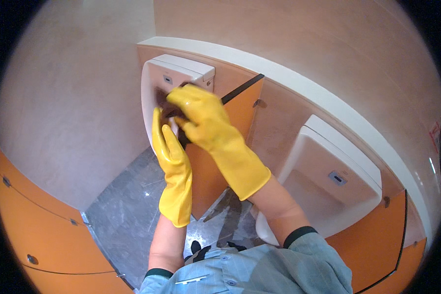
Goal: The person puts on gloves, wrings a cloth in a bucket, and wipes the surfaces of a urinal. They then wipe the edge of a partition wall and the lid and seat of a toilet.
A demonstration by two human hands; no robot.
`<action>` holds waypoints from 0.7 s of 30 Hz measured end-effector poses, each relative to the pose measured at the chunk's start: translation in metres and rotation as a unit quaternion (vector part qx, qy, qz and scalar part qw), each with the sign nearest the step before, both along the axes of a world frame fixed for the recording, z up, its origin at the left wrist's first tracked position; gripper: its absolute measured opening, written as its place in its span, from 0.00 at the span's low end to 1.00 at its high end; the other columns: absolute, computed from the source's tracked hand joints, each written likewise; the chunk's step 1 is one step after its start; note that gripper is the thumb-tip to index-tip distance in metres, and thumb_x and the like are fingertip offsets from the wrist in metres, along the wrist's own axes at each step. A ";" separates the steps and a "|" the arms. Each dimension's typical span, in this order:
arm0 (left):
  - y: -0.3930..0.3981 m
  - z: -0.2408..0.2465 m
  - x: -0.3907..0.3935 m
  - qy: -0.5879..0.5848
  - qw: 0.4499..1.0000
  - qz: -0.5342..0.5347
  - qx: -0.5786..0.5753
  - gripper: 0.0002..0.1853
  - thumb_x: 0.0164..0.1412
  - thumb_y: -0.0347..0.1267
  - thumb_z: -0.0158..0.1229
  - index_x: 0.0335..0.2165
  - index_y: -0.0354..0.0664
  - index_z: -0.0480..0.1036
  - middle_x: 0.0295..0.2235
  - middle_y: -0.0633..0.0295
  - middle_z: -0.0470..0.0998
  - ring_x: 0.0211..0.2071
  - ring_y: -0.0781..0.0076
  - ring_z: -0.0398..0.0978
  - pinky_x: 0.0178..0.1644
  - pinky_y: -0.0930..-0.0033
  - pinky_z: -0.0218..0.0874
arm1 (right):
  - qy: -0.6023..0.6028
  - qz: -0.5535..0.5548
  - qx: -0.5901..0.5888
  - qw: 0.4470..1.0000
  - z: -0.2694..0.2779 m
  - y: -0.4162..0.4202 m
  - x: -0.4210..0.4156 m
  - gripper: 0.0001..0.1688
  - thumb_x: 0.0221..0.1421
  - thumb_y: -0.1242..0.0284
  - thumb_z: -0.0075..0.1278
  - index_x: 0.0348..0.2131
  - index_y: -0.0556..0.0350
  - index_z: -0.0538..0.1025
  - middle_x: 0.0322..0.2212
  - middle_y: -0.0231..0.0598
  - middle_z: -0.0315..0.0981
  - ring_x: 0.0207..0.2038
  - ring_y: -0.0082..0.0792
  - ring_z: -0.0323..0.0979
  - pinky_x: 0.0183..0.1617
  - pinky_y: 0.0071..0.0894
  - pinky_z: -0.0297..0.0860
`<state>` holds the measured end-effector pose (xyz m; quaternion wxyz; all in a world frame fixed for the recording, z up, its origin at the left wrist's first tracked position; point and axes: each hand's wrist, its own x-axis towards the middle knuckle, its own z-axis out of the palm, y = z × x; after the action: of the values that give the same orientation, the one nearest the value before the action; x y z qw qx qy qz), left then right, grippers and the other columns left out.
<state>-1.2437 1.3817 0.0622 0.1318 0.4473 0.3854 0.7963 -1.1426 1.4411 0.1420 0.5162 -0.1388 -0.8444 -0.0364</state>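
Note:
My right hand [202,114], in a long yellow rubber glove, is closed on a dark brown cloth [163,98]. Motion blurs both the fingers and the cloth. Just below it, my left hand [169,147], gloved the same way, points upward with fingers and thumb apart. Whether the left fingertips touch the cloth cannot be told. Both hands are in front of a white wall-mounted urinal [180,66] with a small sensor plate [168,79], and they cover much of its bowl.
An orange partition [209,172] with a black top edge divides this urinal from a second urinal [316,183] on the right. Above them runs a white ledge [279,66]. Orange stall panels [51,228] stand at lower left. The grey tiled floor [125,194] reflects light.

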 end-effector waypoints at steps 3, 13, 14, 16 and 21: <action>0.004 -0.011 -0.010 -0.002 0.987 -0.044 -0.154 0.22 0.75 0.42 0.42 0.51 0.33 0.70 0.46 0.52 0.75 0.46 0.63 0.71 0.52 0.64 0.62 | -0.057 -0.087 -0.015 0.994 -0.014 -0.001 -0.023 0.16 0.43 0.67 0.59 0.35 0.52 0.80 0.29 0.40 0.78 0.36 0.49 0.76 0.40 0.45 0.71; 0.004 -0.003 -0.004 0.179 0.979 -0.038 -0.095 0.22 0.69 0.32 0.52 0.58 0.37 0.69 0.46 0.49 0.78 0.47 0.59 0.76 0.54 0.64 0.65 | -0.023 -0.240 -0.118 0.963 -0.034 0.138 0.079 0.24 0.46 0.58 0.61 0.38 0.58 0.81 0.35 0.52 0.79 0.42 0.54 0.75 0.48 0.49 0.70; 0.005 -0.003 -0.005 0.169 0.980 -0.043 -0.099 0.23 0.68 0.35 0.54 0.58 0.37 0.70 0.46 0.48 0.79 0.46 0.55 0.76 0.52 0.60 0.66 | -0.027 -0.252 -0.180 0.950 -0.029 0.159 0.094 0.25 0.46 0.59 0.61 0.39 0.59 0.80 0.36 0.53 0.79 0.42 0.55 0.75 0.48 0.48 0.70; 0.003 -0.001 -0.009 0.174 0.979 -0.043 -0.097 0.25 0.66 0.37 0.56 0.57 0.38 0.71 0.46 0.47 0.79 0.46 0.50 0.77 0.51 0.57 0.67 | -0.017 -0.262 -0.292 0.920 -0.016 0.185 0.110 0.26 0.45 0.62 0.61 0.41 0.61 0.80 0.37 0.55 0.80 0.41 0.55 0.76 0.48 0.45 0.70; 0.005 -0.003 -0.010 0.193 0.977 -0.054 -0.073 0.24 0.66 0.36 0.55 0.57 0.38 0.71 0.49 0.47 0.79 0.47 0.49 0.76 0.52 0.58 0.66 | 0.072 -0.288 -0.276 0.914 -0.011 0.194 0.124 0.25 0.46 0.65 0.60 0.42 0.63 0.80 0.35 0.51 0.82 0.40 0.46 0.79 0.46 0.41 0.71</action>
<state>-1.2535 1.3863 0.0596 0.1304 0.6016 0.4360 0.6565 -1.0189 1.6354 0.1310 0.4839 -0.5153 -0.7047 0.0607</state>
